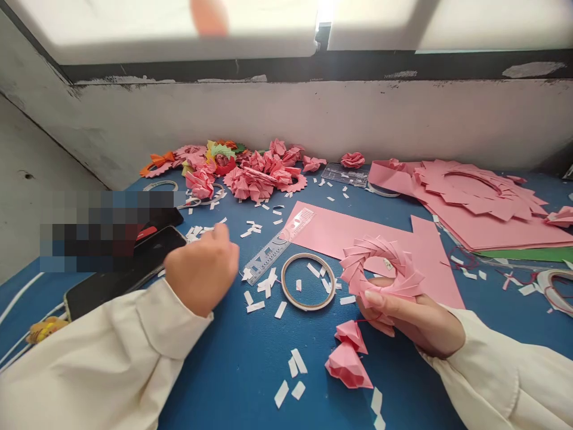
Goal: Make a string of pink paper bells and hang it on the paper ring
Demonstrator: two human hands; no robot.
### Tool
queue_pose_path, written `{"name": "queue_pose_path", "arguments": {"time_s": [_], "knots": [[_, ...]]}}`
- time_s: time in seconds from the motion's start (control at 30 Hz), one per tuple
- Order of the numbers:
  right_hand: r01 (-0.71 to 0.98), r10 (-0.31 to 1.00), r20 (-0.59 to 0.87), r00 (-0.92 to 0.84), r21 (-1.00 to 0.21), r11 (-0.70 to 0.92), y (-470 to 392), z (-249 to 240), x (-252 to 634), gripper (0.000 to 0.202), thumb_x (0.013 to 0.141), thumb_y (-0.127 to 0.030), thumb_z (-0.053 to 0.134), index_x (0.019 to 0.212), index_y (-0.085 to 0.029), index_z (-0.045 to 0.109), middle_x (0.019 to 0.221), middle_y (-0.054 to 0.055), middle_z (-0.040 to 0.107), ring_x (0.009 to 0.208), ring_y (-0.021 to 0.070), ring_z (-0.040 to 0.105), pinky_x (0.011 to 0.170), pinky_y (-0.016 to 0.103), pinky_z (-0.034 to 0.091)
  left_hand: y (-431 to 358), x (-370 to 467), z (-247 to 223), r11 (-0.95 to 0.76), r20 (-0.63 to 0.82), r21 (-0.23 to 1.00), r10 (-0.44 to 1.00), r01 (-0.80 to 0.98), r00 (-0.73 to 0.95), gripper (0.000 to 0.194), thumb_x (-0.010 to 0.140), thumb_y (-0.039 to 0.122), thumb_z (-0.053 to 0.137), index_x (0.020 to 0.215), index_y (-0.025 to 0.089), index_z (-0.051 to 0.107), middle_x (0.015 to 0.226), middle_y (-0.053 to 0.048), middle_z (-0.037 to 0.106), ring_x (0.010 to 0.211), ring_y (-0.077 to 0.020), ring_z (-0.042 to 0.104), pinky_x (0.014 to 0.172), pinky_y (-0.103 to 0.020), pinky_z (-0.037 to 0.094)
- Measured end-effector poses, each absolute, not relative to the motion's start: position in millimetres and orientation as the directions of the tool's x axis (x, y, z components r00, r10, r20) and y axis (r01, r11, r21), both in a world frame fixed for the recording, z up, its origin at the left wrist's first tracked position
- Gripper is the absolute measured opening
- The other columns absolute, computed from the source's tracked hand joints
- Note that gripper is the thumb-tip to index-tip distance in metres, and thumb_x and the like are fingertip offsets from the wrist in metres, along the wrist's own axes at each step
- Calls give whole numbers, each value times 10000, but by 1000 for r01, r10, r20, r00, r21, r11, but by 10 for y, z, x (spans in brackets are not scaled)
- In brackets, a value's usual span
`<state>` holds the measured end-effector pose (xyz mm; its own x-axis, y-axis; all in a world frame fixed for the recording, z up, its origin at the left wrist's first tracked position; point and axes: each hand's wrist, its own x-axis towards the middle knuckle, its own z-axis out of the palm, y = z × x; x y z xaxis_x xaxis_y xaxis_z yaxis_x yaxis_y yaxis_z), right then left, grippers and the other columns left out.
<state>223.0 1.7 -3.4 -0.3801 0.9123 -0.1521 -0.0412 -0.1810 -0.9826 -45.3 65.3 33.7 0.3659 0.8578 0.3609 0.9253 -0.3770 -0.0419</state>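
Note:
My right hand (398,313) grips a pink folded-paper ring (414,272), thumb over its front and fingers behind. From a red thread at that hand hang two small pink folded-paper pieces (349,364), low over the table. My left hand (203,269) is raised at the left with its fingers curled closed, back toward me; whatever it may hold is hidden. Between the hands lie a roll of double-sided tape (286,292) and a clear ruler (268,260), whose far end overlaps a pink paper sheet (353,230). Small white strips (255,307) are scattered around them.
Pink and coloured paper rings and flowers (250,179) are heaped at the back by the wall. A large pink paper ring (474,185) rests on pink sheets (487,230) at right. Another tape roll (548,286) sits at the right edge. A dark phone (120,275) with cables lies left.

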Motion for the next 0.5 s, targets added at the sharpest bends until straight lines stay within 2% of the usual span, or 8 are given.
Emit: {"name": "queue_pose_path", "arguments": {"time_s": [0.07, 0.13, 0.2, 0.33, 0.5], "knots": [[-27, 913, -156, -377, -983, -179, 16, -34, 2230, 470, 771, -559, 552, 515, -195, 402, 529, -30, 347, 436, 87, 352, 405, 263, 292, 542, -315, 254, -470, 433, -147, 761, 871, 483, 265, 832, 152, 352, 652, 130, 546, 507, -55, 503, 397, -164, 447, 426, -265, 131], [-11, 912, -162, -376, -984, -179, 14, -38, 2236, 466, 775, -568, 539, 525, -198, 403, 533, -31, 341, 436, 90, 354, 401, 264, 292, 449, -227, 202, -620, 434, -216, 631, 754, 644, 265, 834, 160, 376, 646, 159, 563, 508, -24, 533, 409, -151, 469, 413, -275, 216], [14, 910, -167, -379, -984, -175, 12, -47, 2249, 470, 777, -578, 529, 529, -198, 405, 532, -31, 342, 432, 89, 353, 405, 267, 292, 414, -206, 175, -699, 430, -251, 539, 669, 724, 261, 837, 137, 380, 676, 158, 584, 533, -17, 565, 425, -147, 490, 422, -280, 283], [102, 901, -176, -396, -984, -147, 5, -87, 2301, 473, 802, -551, 527, 511, -192, 427, 489, -12, 391, 456, 99, 362, 469, 286, 297, 496, -269, 145, -755, 434, -245, 475, 608, 765, 256, 856, 119, 372, 736, 135, 598, 602, -36, 608, 472, -158, 529, 439, -287, 338], [165, 907, -179, -381, -978, -124, -16, -124, 2352, 439, 816, -512, 538, 527, -202, 425, 513, -8, 378, 487, 111, 349, 478, 290, 273, 566, -309, 94, -834, 369, -189, 429, 518, 825, 294, 888, 157, 320, 780, 160, 593, 618, -13, 586, 455, -141, 485, 434, -290, 321]]}}
